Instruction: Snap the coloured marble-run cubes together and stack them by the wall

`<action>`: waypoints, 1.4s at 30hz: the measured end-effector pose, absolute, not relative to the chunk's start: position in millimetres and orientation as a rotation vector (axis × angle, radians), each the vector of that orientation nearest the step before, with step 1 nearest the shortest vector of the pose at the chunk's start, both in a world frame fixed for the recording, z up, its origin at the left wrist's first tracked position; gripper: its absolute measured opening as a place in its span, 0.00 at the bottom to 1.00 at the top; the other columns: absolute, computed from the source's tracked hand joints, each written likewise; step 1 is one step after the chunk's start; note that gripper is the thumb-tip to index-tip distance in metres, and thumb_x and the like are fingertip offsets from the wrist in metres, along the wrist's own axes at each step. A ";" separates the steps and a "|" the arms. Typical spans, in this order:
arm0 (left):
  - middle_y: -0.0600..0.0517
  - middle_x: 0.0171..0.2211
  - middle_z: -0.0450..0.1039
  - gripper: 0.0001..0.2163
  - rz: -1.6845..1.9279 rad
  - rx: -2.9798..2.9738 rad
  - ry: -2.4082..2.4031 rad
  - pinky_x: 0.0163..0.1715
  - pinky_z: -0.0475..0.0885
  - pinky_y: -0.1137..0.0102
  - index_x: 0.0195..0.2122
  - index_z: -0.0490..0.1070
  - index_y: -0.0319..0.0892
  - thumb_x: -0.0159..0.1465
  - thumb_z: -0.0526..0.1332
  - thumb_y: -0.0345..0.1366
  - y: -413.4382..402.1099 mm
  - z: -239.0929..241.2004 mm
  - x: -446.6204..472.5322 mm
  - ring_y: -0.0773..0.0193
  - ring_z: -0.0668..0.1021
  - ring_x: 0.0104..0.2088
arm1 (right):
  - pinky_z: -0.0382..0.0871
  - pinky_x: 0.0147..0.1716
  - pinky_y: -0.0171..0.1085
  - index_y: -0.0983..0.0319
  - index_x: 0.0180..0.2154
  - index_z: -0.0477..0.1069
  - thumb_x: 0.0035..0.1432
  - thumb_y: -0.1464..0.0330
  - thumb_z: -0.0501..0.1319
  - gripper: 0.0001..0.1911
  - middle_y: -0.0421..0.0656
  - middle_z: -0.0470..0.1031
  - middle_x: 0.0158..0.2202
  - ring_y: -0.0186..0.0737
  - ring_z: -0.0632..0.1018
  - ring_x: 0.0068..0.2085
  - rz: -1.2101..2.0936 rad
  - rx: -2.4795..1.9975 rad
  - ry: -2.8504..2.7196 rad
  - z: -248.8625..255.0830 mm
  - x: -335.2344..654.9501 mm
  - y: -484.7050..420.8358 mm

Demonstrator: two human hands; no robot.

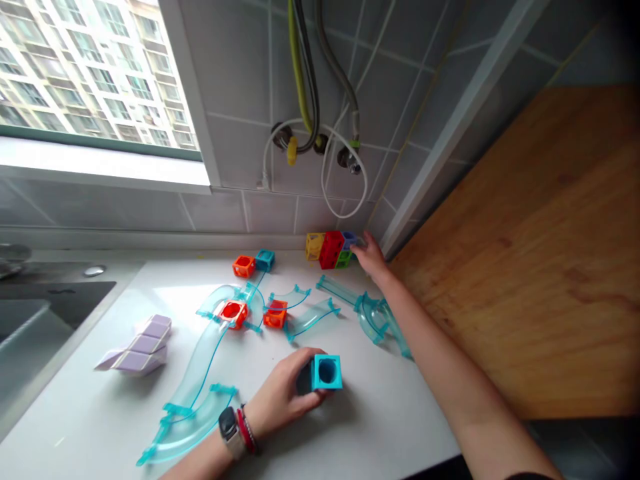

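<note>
Left forearm (197, 460), with a watch (229, 425) at its wrist, is nearest to the camera, and the left hand (281, 390) has its fingers clamped around a turquoise block (327, 372). At the far corner of the white counter (390, 427), the right hand (370, 259) is at the violet block (349, 239), above a green block (343, 260) and next to a red block (331, 251); whether its fingers close on it, I cannot tell. Clear blue track pieces (203, 363) lie to the left
</note>
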State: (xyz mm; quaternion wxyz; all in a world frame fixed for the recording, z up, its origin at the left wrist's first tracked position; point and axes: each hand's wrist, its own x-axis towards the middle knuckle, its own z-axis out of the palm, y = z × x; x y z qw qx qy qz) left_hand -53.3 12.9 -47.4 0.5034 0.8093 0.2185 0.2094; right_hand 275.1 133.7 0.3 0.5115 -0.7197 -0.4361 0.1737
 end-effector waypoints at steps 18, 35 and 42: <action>0.48 0.50 0.78 0.17 0.484 2.008 0.512 0.50 0.74 0.63 0.55 0.68 0.47 0.66 0.66 0.40 16.0 -51.3 -53.4 0.55 0.80 0.47 | 0.83 0.42 0.41 0.59 0.65 0.61 0.56 0.78 0.50 0.35 0.51 0.76 0.60 0.41 0.85 0.45 0.640 -1.633 -1.056 -44.4 240.2 112.8; 0.49 0.49 0.79 0.16 0.494 2.016 0.534 0.49 0.75 0.64 0.53 0.70 0.46 0.65 0.66 0.39 15.7 -46.3 -52.3 0.55 0.80 0.46 | 0.67 0.30 0.35 0.59 0.23 0.76 0.53 0.50 0.72 0.20 0.45 0.81 0.25 0.43 0.80 0.32 0.239 -2.107 -1.453 -41.0 222.2 112.3; 0.48 0.49 0.79 0.18 0.497 1.977 0.523 0.48 0.75 0.64 0.53 0.71 0.47 0.62 0.67 0.37 13.5 -44.8 -51.6 0.55 0.80 0.46 | 0.69 0.35 0.38 0.60 0.31 0.82 0.62 0.55 0.68 0.16 0.52 0.84 0.34 0.50 0.84 0.39 0.192 -2.269 -1.454 -43.0 234.5 133.8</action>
